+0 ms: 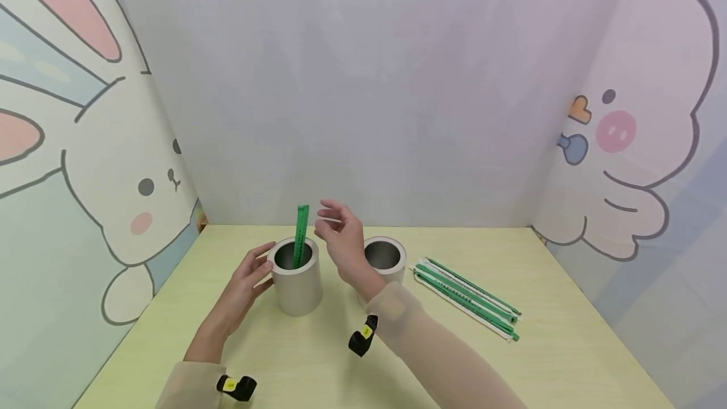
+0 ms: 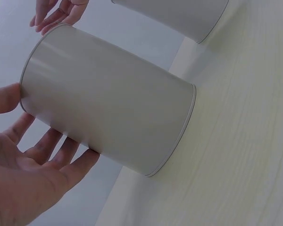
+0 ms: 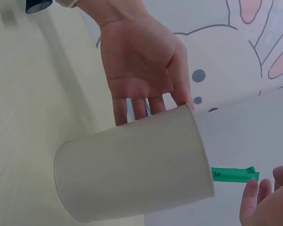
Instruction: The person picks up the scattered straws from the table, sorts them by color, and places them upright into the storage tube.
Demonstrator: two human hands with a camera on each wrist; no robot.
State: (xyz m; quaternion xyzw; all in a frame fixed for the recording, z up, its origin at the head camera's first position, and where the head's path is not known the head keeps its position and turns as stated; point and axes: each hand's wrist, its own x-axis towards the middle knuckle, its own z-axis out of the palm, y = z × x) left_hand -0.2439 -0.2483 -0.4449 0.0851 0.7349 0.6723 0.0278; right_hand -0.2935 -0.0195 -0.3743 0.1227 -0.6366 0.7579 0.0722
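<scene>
A slim green stick packet [image 1: 301,232] with a flat crimped end is stood, slightly tilted, in the left pale grey cylinder [image 1: 299,292]; its lower part is hidden inside the dark interior. The cylinder's smooth wall and thick, lighter rim are touched by the left hand [image 1: 241,289], its fingers spread along the side and its thumb placed at the rim. Nothing is held by the right hand [image 1: 345,242], whose fingers are loosely bent and parted just beside the packet's upper end. A second, matching cylinder [image 1: 399,273] is set upright to the right and partly covered by the right hand and wrist in the head view. Farther right, several green and white stick packets [image 1: 466,298] are laid side by side, slanted, on the pale wood-grain tabletop [image 1: 318,358]. A light backdrop [image 1: 363,100] is flanked by a cartoon rabbit [image 1: 130,219] and a cartoon chick [image 1: 636,112]. Dark print is carried by the packets; on the upright one, letters resembling "PL" are glimpsed in the right wrist view, the rest being too small to read. Yellow labels [image 1: 230,385], also illegible, are borne by the black wrist devices [image 1: 245,389].
</scene>
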